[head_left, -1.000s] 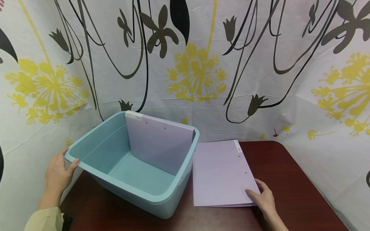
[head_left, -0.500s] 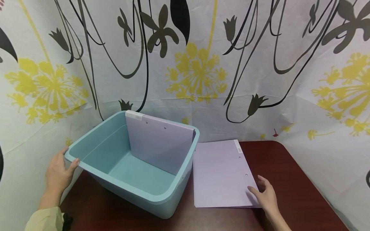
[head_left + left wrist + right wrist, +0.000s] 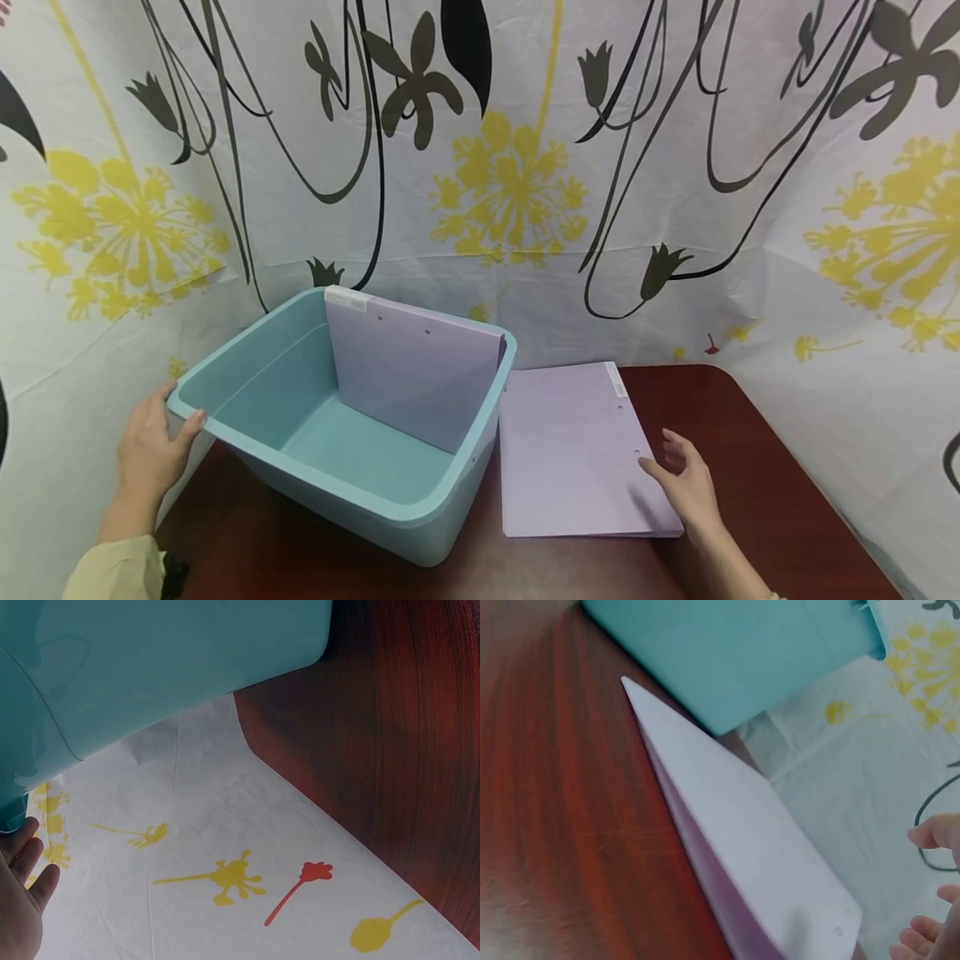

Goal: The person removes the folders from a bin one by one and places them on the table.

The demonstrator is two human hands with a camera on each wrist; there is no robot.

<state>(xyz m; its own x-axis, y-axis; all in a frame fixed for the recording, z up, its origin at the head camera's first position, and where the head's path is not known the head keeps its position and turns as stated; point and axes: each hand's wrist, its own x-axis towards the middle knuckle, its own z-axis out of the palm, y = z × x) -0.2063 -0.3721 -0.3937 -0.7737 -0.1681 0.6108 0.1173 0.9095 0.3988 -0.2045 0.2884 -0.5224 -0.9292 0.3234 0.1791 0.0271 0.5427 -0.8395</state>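
My left hand point(image 3: 150, 450) holds the near left corner of a light blue plastic tub point(image 3: 337, 492), its thumb over the rim and its fingers outside. In the left wrist view, the fingers point(image 3: 45, 886) show below the tub's side. A lilac folder point(image 3: 420, 375) with a white label stands upright inside, against the far wall. Right of the tub, another lilac folder point(image 3: 577, 467) lies on the table, its cover slightly raised at the near edge. My right hand point(image 3: 690, 483) hovers over that folder's right edge, thumb and fingers spread, holding nothing.
A dark reddish wooden table point(image 3: 772, 492) carries the tub and folder. Behind and around it hangs a white cloth point(image 3: 510, 317) with grey and yellow plant prints, close to the table's back and side edges.
My right hand has come off the lying folder's near right corner and moved up and away along its edge. The left hand and the tub have stayed put.
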